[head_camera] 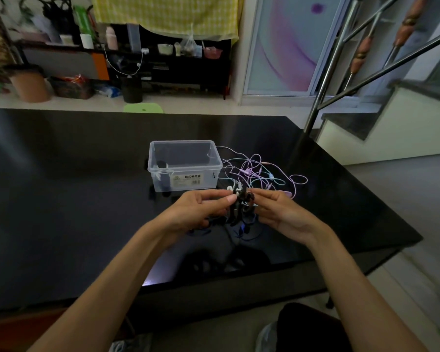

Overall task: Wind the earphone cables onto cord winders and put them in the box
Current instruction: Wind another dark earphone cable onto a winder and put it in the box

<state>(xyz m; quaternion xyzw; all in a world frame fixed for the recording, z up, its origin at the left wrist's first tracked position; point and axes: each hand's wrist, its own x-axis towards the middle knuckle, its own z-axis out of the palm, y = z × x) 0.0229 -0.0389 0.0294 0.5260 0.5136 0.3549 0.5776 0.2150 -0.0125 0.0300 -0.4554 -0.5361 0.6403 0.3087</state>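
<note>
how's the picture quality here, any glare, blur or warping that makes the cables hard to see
Head view: dim and underexposed; the glossy black table shows soft reflections and a bright glint near its front edge; wide-angle warping bends the railing and table edges; the dark cable between the left hand and right hand blends into the table, while the pastel cables beside the clear box stand out.

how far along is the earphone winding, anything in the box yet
Done: the clear box seems to hold one dark wound item at its left end, hard to make out. In hand: left hand and right hand both grip a black winder with dark cable. Left: the pink, purple and teal earphone cables lie tangled and unwound beside the box.
</note>
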